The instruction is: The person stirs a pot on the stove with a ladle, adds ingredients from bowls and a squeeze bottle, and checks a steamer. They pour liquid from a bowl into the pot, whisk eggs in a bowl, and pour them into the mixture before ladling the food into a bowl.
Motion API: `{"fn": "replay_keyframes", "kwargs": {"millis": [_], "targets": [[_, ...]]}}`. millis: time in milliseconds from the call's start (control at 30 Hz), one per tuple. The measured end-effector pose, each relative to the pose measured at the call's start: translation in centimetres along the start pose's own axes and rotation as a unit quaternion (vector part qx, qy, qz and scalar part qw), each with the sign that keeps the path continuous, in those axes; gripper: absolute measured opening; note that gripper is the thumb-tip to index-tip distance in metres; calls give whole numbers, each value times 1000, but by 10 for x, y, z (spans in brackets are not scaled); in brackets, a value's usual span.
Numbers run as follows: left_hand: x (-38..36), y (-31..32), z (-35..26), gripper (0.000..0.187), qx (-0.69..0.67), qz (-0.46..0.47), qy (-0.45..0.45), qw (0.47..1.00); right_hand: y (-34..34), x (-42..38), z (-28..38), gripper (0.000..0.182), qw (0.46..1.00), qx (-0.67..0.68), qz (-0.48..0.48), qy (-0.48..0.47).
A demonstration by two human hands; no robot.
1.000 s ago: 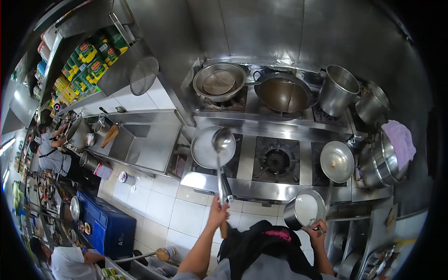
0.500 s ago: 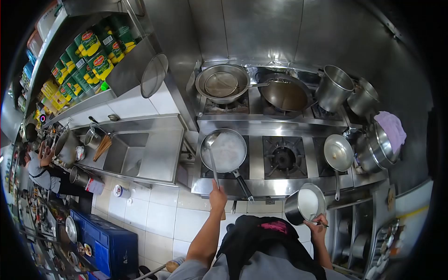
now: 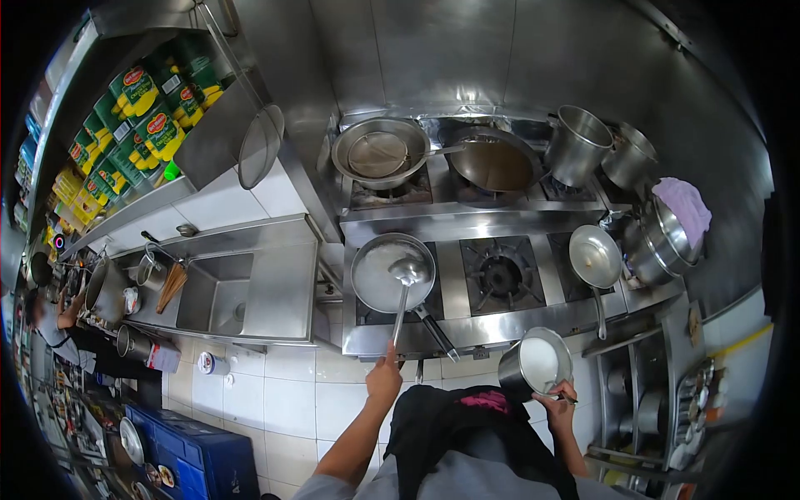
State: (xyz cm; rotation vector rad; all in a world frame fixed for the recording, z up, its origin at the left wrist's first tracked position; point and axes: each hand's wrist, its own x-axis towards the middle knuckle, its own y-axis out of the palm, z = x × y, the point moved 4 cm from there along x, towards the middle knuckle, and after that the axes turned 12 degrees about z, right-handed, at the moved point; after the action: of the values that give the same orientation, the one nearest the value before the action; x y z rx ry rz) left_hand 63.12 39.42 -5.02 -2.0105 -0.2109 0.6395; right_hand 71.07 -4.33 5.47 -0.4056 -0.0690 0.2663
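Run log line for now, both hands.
left hand: gripping ladle, bowl over pan | right hand: holding pot, white contents | pan: on stove

Green/yellow cans (image 3: 148,132), far L: red logo (image 3: 133,77) reads "Del Monte"; sm. print illegible. Pink print (image 3: 485,403) on blk apron (image 3: 429,425), near, & tub (image 3: 218,365) label, L: unreadable.

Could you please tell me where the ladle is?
In the head view, the left hand holds the ladle, its bowl over the frying pan left of the bare burner.
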Motion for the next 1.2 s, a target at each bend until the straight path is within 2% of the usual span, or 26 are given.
{"fn": "replay_keyframes", "kwargs": {"millis": [200, 267, 400, 500, 567, 667, 733, 767, 800, 833, 867, 933, 1000, 1033, 1067, 1133, 1167, 1200], "targets": [[-36, -13, 63, 71, 74, 0, -6, 997, 5, 5, 8, 46, 1000, -26, 10, 5], [-44, -29, 80, 64, 63, -34, 4, 997, 6, 6, 8, 46, 1000, -25, 10, 2], [-48, -69, 87, 59, 76, -46, -16, 996, 7, 8, 7, 48, 999, -28, 20, 6], [-28, -78, 88, 59, 37, -70, -13, 997, 6, 12, 3, 50, 999, -32, 25, -9], [-5, -74, 90, 58, -37, -122, 21, 992, 5, 16, 2, 50, 999, -27, 33, -21], [26, -55, 78, 57, -120, -107, -13, 987, 0, 29, 5, 51, 998, -25, 38, -35], [37, -28, 70, 56, -145, -134, -4, 980, -7, 38, 1, 50, 995, -58, 60, -47], [37, -12, 64, 57, -188, -175, 18, 966, -12, 41, -5, 50, 987, -109, 75, -87], [38, 4, 61, 57, -227, -216, 41, 949, -16, 46, -4, 50, 988, -106, 75, -88], [45, 30, 67, 57, -270, -140, -41, 952, -21, 51, -3, 49, 993, -65, 66, -70], [17, 9, 26, 59, -438, -34, -112, 891, -25, 55, -4, 48, 997, -23, 57, -50], [6, 20, 1, 51, -605, -17, -109, 789, -32, 66, -11, 47, 997, -29, 53, -54], [-3, 22, -21, 33, -721, 7, -112, 683, -38, 75, -20, 46, 997, -23, 49, -63], [-3, 24, -30, 10, -756, 11, -109, 646, -42, 81, -25, 48, 997, -28, 56, -52], [-4, 21, -36, 10, -755, 8, -110, 646, -44, 85, -30, 51, 997, -34, 64, -41], [-4, 25, -48, 10, -855, 51, -91, 508, -50, 92, -23, 45, 996, -31, 46, -73], [-1, 28, -51, 14, -883, 65, -84, 457, -53, 95, -28, 45, 996, -33, 46, -71], [2, 28, -51, 14, -883, 63, -85, 458, -56, 99, -30, 45, 996, -34, 46, -69]]}}
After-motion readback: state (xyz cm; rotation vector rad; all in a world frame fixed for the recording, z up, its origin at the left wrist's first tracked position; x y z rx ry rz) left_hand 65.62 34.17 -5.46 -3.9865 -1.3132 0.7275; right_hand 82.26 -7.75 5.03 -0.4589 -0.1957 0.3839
